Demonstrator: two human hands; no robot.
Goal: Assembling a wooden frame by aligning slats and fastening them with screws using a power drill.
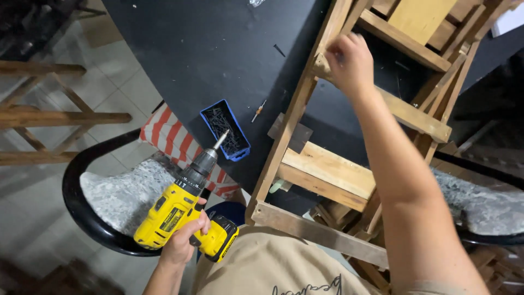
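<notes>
Left hand [183,240] grip closed on yellow cordless drill [180,210]; right hand [349,61] pinches pale wooden slatted frame [322,164]. One-handed frame could shift; bit could slip toward those fingers.

Yellow cordless drill [180,210] and wooden frame [349,131] in hand

The drill is yellow and black, with a grey chuck and a driver bit pointing up toward the right; it is tilted, held low at the left. The frame is of pale, worn slats, and it lies slanted across the black surface [218,49], one upper rail gripped.
</notes>
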